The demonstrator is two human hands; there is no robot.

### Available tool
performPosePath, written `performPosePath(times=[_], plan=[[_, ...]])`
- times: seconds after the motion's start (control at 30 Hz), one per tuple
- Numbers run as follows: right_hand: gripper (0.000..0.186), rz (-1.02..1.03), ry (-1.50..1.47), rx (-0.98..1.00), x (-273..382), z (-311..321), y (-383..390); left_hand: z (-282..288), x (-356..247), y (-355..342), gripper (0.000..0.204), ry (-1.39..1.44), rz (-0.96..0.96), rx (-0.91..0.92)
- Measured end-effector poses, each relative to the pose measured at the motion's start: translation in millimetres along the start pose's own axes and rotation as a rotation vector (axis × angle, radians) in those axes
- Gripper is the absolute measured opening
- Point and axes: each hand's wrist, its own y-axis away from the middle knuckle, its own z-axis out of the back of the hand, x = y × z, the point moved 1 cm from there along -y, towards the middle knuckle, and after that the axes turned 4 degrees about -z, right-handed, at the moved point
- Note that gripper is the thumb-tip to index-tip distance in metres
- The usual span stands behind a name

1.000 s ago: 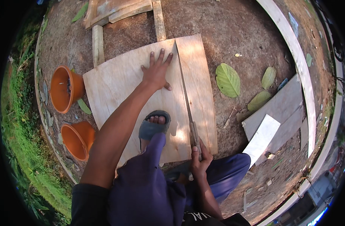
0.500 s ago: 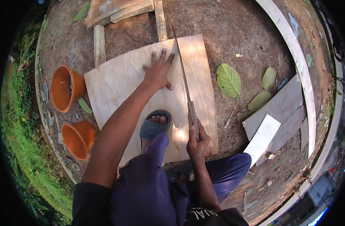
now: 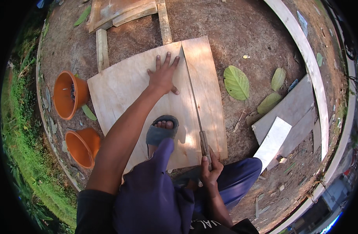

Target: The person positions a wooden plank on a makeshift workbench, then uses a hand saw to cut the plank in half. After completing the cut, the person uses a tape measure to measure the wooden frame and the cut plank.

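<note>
A pale plywood sheet (image 3: 124, 91) lies low over the ground in front of me. My left hand (image 3: 163, 74) presses flat on its far part, fingers spread. In my right hand (image 3: 211, 167) is the wooden handle of a hand saw (image 3: 197, 111), held near the sheet's close edge. The narrow blade runs away from me along a straight line right of my left hand, toward the far edge. My sandalled foot (image 3: 162, 130) stands on the sheet, left of the saw.
Two orange pots (image 3: 65, 94) stand left of the sheet; the farther one holds small dark bits. Beyond lies a wooden frame (image 3: 136, 13). On the right are large leaves (image 3: 236, 82), grey boards (image 3: 282, 107), a white offcut (image 3: 274, 140) and a long pale plank (image 3: 309, 58).
My right hand has drawn the saw back toward me and slightly right; the blade tip no longer sticks out past the far edge. My left hand and foot hold their places on the sheet.
</note>
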Motion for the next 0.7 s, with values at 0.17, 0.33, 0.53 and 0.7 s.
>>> performPosePath(times=[0.17,0.33,0.53,0.7], plan=[[0.042,-0.177,-0.103,0.015,11,-20,-32,-1,-1,-1,0.139,-0.008,0.003,-0.013],[0.042,0.005,-0.052,-0.024,-1,0,6,-1,-1,0,0.139,0.0,-0.013,0.0],[0.045,-0.248,-0.083,0.044,-4,-18,-17,-1,-3,0,0.139,-0.013,-0.006,-0.018],[0.045,-0.16,-0.03,0.051,-15,5,17,1,0,0,0.139,-0.012,-0.008,0.002]])
